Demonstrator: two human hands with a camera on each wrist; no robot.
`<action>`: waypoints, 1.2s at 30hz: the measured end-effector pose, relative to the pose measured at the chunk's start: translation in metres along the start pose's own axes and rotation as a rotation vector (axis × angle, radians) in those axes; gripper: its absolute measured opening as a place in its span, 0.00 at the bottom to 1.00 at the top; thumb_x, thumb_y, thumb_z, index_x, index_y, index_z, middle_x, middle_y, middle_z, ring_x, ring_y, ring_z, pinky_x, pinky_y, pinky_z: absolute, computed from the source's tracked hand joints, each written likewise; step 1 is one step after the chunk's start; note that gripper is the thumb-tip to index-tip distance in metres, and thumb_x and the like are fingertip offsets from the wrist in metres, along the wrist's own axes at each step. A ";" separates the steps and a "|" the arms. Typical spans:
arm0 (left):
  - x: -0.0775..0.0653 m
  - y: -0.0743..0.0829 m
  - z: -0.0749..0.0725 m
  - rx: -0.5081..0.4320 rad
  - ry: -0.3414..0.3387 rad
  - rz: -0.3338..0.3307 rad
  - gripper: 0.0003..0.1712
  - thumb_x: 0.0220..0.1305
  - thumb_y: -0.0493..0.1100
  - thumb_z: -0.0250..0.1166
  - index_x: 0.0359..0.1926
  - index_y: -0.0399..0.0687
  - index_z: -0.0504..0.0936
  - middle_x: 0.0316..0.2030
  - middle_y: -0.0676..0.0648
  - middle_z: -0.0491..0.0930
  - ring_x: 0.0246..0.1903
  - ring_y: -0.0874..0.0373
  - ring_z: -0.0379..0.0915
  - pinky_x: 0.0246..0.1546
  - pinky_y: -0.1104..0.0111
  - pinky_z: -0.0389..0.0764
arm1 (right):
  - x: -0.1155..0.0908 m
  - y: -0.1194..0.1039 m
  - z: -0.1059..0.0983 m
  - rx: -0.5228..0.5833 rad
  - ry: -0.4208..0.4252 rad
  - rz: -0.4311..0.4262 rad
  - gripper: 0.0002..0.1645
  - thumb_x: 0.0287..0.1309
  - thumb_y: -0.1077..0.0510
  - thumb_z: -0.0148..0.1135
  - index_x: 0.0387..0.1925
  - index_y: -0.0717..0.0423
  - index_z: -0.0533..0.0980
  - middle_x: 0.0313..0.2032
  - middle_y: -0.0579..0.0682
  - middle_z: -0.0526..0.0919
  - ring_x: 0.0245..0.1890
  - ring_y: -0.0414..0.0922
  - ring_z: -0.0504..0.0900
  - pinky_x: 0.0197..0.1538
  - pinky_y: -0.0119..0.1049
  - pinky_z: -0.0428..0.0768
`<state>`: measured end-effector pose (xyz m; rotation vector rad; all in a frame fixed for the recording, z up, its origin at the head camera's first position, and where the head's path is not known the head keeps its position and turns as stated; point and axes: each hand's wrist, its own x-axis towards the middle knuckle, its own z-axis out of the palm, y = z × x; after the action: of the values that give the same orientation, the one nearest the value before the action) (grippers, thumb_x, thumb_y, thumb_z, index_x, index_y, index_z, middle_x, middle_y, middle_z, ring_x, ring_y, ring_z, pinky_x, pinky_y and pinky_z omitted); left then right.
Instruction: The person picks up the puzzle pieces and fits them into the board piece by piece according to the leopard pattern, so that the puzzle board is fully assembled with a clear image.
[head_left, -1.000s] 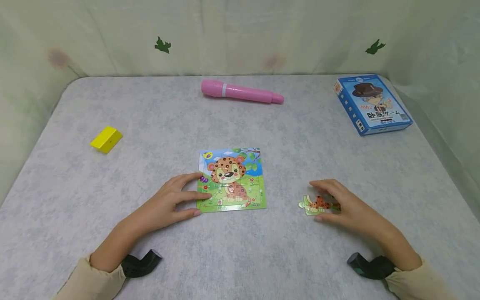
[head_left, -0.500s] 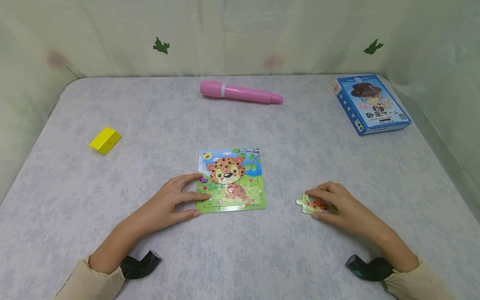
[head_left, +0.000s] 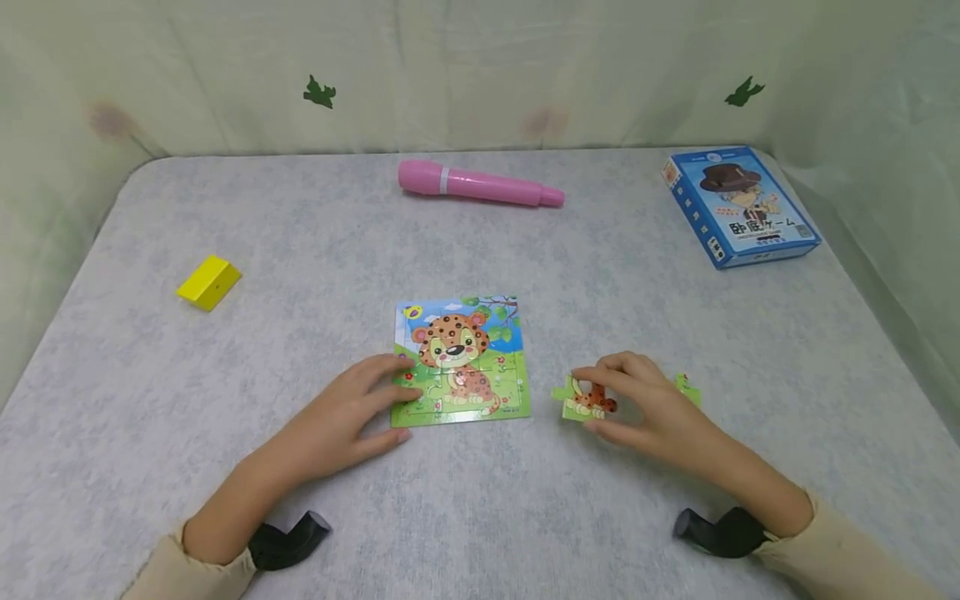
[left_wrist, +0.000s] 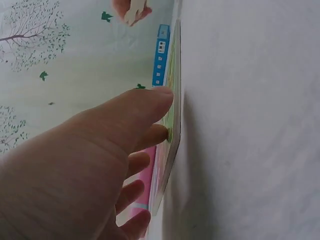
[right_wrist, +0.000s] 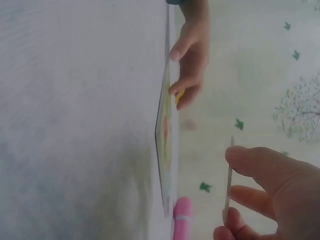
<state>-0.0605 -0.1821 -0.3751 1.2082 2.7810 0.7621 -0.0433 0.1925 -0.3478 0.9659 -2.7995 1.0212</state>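
Observation:
A square jigsaw puzzle [head_left: 501,384] with a cartoon leopard on green grass lies flat on the table. My left hand [head_left: 341,412] rests at its left side, fingertips spread on the printed face and thumb by the lower left corner. In the left wrist view, the thumb is right at the edge of the puzzle. To the right, my right hand [head_left: 648,406] pinches a jigsaw piece [head_left: 587,405] showing a spotted body and green ground. Seen edge-on in the right wrist view, that thin piece [right_wrist: 229,185] is raised above the table between thumb and fingers.
Another green jigsaw piece [head_left: 687,390] lies behind the right hand, partly hidden. Toward the back are a pink torch-shaped object [head_left: 483,185] and a blue game box [head_left: 744,208]. A yellow block [head_left: 210,282] sits at the left.
My right hand has closed on the leopard-body piece, lifted it and carried it left toward the puzzle, revealing the green piece behind. The left hand's fingers have shifted slightly inward on the puzzle.

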 end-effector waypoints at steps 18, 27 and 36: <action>0.002 0.010 0.004 0.038 -0.047 -0.007 0.32 0.56 0.53 0.62 0.61 0.49 0.66 0.55 0.48 0.65 0.55 0.55 0.61 0.53 0.60 0.64 | 0.078 -0.025 0.065 0.036 -0.157 -0.146 0.28 0.51 0.49 0.64 0.55 0.48 0.73 0.43 0.41 0.70 0.40 0.39 0.64 0.44 0.34 0.63; 0.002 0.007 0.008 0.072 -0.061 0.030 0.31 0.58 0.56 0.60 0.63 0.62 0.65 0.56 0.45 0.64 0.54 0.50 0.60 0.52 0.54 0.62 | 0.094 -0.023 0.076 0.017 -0.206 -0.160 0.26 0.49 0.50 0.66 0.52 0.47 0.75 0.38 0.39 0.67 0.36 0.38 0.62 0.46 0.36 0.59; 0.001 0.006 0.009 0.056 -0.062 0.038 0.30 0.57 0.55 0.60 0.62 0.62 0.67 0.57 0.44 0.61 0.56 0.48 0.57 0.54 0.53 0.59 | 0.098 -0.023 0.073 -0.018 -0.241 -0.136 0.27 0.46 0.46 0.67 0.51 0.44 0.77 0.39 0.38 0.67 0.36 0.38 0.62 0.42 0.35 0.60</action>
<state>-0.0554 -0.1739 -0.3799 1.2746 2.7546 0.6406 -0.0960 0.0822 -0.3718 1.3401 -2.8703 0.9177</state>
